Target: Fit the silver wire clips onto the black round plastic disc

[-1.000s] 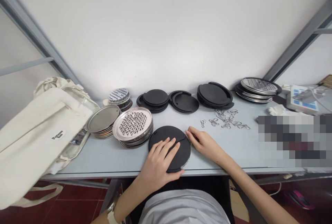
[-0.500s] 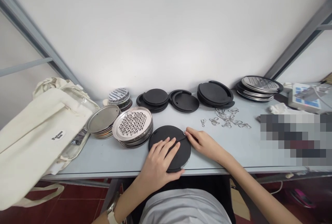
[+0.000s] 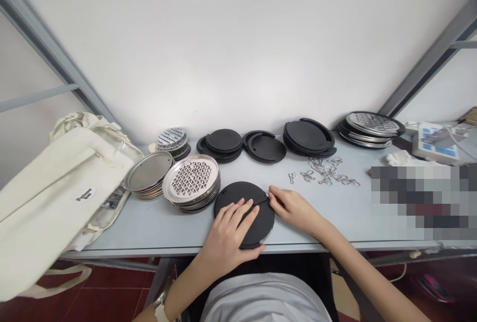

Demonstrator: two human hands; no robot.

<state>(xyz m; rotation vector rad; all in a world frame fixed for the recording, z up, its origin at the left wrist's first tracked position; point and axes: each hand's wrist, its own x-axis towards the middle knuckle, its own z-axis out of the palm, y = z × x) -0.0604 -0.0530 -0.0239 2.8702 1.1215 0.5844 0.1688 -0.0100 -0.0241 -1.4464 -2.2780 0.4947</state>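
Note:
A black round disc (image 3: 238, 194) lies at the table's front edge, with a thin bright strip along its lower right rim. My left hand (image 3: 228, 227) spreads its fingers over the top and hooks its thumb at the near rim, holding the disc. At the upper right rim my right hand (image 3: 288, 206) pinches a small metal clip (image 3: 267, 194), mostly hidden by the fingertips. Beyond that hand lies a loose pile of wire clips (image 3: 324, 170). Left of the disc stands a stack of round metal graters (image 3: 192, 183).
Metal discs (image 3: 149, 175) and small graters (image 3: 171, 138) are stacked at left, beside a cream canvas bag (image 3: 85, 163). Along the wall stand black discs (image 3: 223, 140), more black discs with raised rims (image 3: 264, 148), another such stack (image 3: 309, 135) and graters in black holders (image 3: 372, 125).
The view has shifted very slightly. My right hand's fingertips have moved a touch at the clip, and my left hand stays on the disc.

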